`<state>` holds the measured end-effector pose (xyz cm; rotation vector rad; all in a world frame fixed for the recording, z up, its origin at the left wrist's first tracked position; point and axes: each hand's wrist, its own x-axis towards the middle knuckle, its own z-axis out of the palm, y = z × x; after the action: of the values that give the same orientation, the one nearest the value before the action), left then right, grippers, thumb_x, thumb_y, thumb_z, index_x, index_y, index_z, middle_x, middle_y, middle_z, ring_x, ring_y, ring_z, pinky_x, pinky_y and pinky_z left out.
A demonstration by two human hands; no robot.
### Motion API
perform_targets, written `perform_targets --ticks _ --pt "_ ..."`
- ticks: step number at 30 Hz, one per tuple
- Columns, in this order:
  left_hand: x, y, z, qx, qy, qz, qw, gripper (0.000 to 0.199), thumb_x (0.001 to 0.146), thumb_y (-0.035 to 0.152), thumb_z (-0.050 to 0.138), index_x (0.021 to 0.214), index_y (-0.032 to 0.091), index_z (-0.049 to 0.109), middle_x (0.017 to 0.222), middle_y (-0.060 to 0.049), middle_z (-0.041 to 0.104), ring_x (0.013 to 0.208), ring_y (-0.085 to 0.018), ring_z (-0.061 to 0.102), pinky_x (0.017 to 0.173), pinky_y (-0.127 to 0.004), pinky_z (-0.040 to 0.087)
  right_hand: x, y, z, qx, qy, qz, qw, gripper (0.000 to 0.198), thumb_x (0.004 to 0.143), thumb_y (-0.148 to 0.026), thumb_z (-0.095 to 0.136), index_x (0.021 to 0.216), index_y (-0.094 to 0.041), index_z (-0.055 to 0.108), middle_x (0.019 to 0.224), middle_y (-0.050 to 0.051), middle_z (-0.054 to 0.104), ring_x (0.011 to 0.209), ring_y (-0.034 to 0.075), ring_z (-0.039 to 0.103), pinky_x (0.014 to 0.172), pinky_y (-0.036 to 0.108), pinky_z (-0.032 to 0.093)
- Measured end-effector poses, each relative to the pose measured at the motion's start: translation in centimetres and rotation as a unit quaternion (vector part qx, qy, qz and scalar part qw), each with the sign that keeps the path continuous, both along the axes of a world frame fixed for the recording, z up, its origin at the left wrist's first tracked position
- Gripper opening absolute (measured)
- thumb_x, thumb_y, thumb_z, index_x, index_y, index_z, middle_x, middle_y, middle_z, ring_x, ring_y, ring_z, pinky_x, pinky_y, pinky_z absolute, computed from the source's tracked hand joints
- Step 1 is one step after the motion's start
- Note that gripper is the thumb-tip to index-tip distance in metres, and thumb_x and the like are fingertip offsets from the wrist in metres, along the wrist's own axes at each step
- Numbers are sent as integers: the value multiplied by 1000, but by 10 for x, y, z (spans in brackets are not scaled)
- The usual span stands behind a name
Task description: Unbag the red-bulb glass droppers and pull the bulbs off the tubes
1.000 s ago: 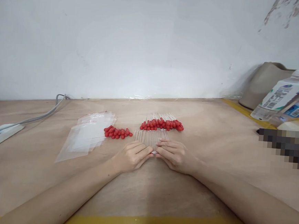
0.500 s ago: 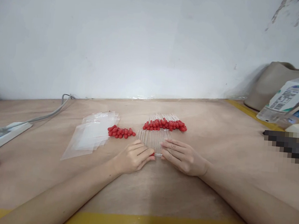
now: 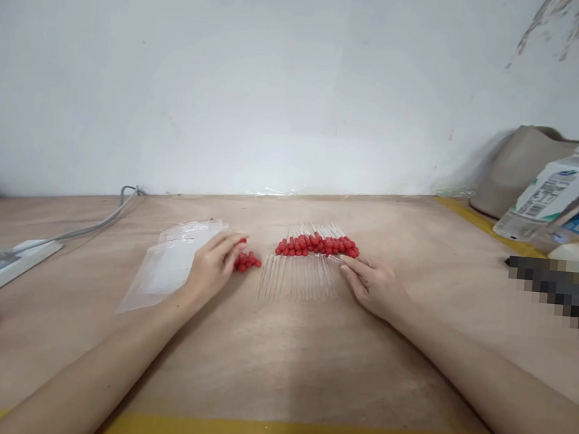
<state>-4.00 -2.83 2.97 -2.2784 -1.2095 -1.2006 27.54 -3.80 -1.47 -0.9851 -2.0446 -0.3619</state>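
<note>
Now, left of the clear tube row, your left hand pinches a red bulb; at that row's right end, your nearer right hand clamps a single tube, angled crosswise.

We see red on the dropper bulb in our left hand and on the loose bulbs just beside that grip. The tube in our right hand is clear; the tube row between both grips makes pale stripes over the tan, wood-grained tabletop. Left of our left grip, zip bags are milky with thin red lines; farther left, the cable is grey. Well right of our right grip, we have a white, black-printed bottle label and a taupe bin.
</note>
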Motion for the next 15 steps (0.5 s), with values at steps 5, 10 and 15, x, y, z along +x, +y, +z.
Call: perform_targets --ticks 5,10,15 --pt "-34 21 11 -81 -72 167 980 32 81 26 42 104 15 61 91 -9 55 86 -20 56 74 -31 47 -7 3 -2 -67 -25 -63 995 25 83 -18 40 98 -16 60 77 5 63 69 15 58 68 27 42" --pt "-52 26 16 -190 -142 198 951 33 75 34 48 101 16 57 75 -3 58 68 -16 58 64 -28 47 -12 -1 4 -114 -11 -99 989 13 80 -17 42 81 -17 55 77 4 64 63 14 57 65 27 36" --pt "-48 21 19 -249 -170 174 938 36 68 43 57 93 17 53 72 -1 61 65 -15 58 62 -26 46 -16 -4 5 -96 -18 -108 989 12 76 -16 44 75 -17 55 73 3 63 64 14 56 64 26 33"
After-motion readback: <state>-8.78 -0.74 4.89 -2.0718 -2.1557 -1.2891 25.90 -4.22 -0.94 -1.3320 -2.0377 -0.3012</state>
